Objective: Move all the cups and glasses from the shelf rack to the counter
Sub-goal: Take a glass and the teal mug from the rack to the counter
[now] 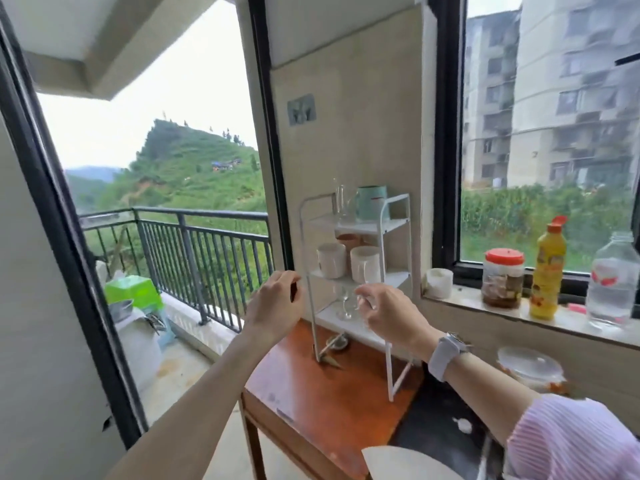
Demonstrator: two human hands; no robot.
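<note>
A white three-tier shelf rack (382,237) stands on a wooden table (311,403). Its top tier holds a clear glass (341,202) and a teal mug (372,202). On the middle tier are two white cups (331,259) (365,264), with a brown cup (348,240) behind them. A clear stemmed glass (343,303) stands on the bottom tier. My left hand (273,306) hovers beside the rack's left post, fingers loosely curled and holding nothing. My right hand (388,317) is at the bottom tier, its fingertips curled by a second clear glass (362,297); blur hides whether they grip it.
The dark counter (436,420) lies to the right of the table, with a lidded plastic container (531,368) on it. The window ledge (568,320) carries a white cup (440,283), a red-lidded jar (503,277), a yellow bottle (549,268) and a clear bottle (611,280). A balcony railing (194,251) is at the left.
</note>
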